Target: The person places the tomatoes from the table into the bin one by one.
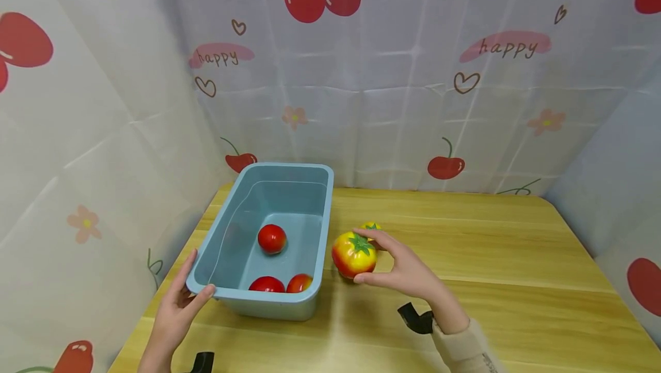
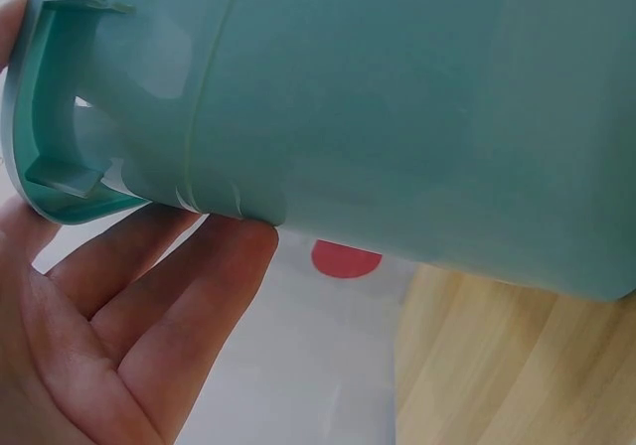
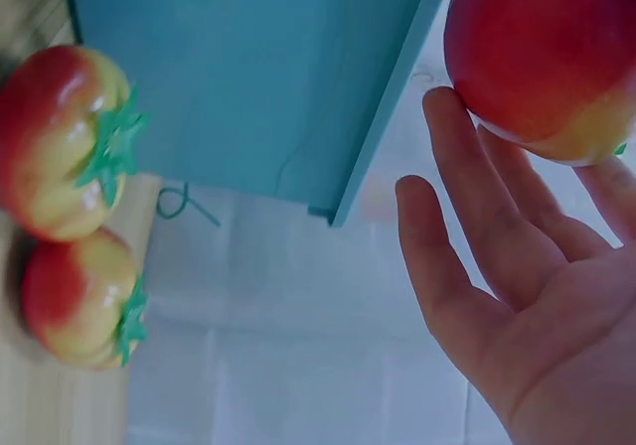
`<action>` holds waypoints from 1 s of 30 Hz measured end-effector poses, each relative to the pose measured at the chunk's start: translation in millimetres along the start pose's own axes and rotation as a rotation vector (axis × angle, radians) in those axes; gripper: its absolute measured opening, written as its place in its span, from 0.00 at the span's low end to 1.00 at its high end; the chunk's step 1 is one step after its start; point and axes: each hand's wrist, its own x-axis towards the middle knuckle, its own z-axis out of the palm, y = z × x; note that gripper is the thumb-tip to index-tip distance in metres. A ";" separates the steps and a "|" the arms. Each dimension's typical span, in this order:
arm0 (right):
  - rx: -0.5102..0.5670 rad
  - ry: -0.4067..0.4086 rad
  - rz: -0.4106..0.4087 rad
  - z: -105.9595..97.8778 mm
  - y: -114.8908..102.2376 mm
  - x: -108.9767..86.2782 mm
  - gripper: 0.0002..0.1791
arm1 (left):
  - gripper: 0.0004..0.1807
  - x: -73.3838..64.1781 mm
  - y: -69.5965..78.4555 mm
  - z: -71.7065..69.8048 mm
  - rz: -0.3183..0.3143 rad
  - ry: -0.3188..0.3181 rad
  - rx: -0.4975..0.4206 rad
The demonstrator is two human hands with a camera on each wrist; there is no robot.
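**R hand holds tomato just R of bin; L hand on bin's near-L corner**

R hand (image 1: 408, 269) holds a glossy red-&-yellow round tomato w/ green star-shaped leaf cap (image 1: 345, 258), thumb on near side, fingers on far side; grip about as wide as the fruit. It's off the tabletop, just R of the light-blue rectangular plastic bin (image 1: 327, 218). Leaf cap faces up & a bit R, toward head cam; body nearly round, so long axis hard to call.

L hand (image 1: 170, 318) grips bin corner: thumb on near rim, fingers along outer L side. Bin opens up; long axis runs near-to-far, far end a bit R.

In bin: one red round fruit approx. mid-floor (image 1: 272, 239), plus a red round fruit by the near wall (image 1: 266, 284) & an orange-red round fruit next to it (image 1: 299, 283). Near rim hides lower parts of those two.

R wrist view: larger red-yellow tomato (image 3: 50, 147) & smaller red-yellow tomato (image 3: 75, 301) side by side on the wood-grain table (image 1: 516, 275), caps facing same way. Head view gives only a bit of one, behind held tomato & R fingers. R wrist view cuts off held tomato at top/R edge, cap nearly all out of sight; L wrist view crops L thumb & most of bin.
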 end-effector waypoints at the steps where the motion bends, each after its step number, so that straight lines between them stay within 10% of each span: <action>1: 0.008 0.002 -0.002 1.3 -2.8 2.7 0.39 | 0.41 0.0 -0.1 0.1 0.000 0.000 0.001; 12: 0.137 -0.032 -0.018 28.1 -30.7 26.9 0.40 | 0.41 0.4 -0.6 -0.6 0.002 -0.002 -0.008; 30: 0.038 -0.117 -0.128 56.7 -43.3 31.6 0.39 | 0.41 0.3 -1.5 -0.9 -0.005 -0.002 0.012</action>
